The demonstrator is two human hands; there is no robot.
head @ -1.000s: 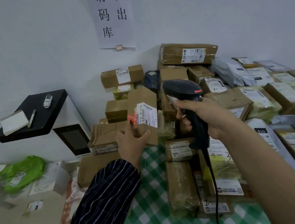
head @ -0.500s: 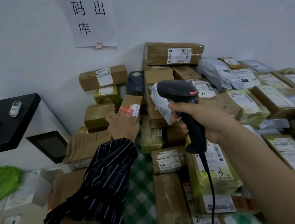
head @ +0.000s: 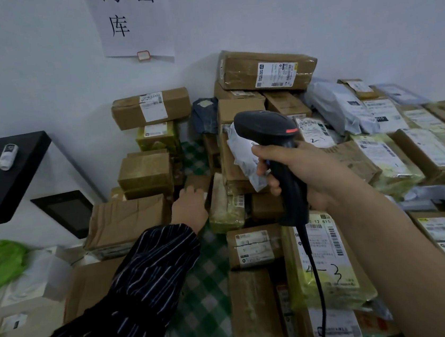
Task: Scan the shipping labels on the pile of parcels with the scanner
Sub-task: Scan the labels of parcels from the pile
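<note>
The right hand [head: 308, 175] clenched the scanner [head: 266, 127] above the pile [head: 265, 72], while the left hand [head: 189, 205], its grip untellable, touched a small box [head: 199, 180] in a tight gap.

Only open lane at table level is the checked cloth [head: 201, 281], between the left cartons [head: 127, 223] and the parcel pile [head: 323, 262]. It narrows toward the wall [head: 363, 0], and the left hand [head: 190, 208] fills that narrow end. Pile parcels touch edge to edge. Right hand [head: 307, 172] holds the scanner [head: 267, 130] over the pile; its cable [head: 318, 282] crosses the near parcels. Black shelf [head: 9, 178] juts out far left.
</note>
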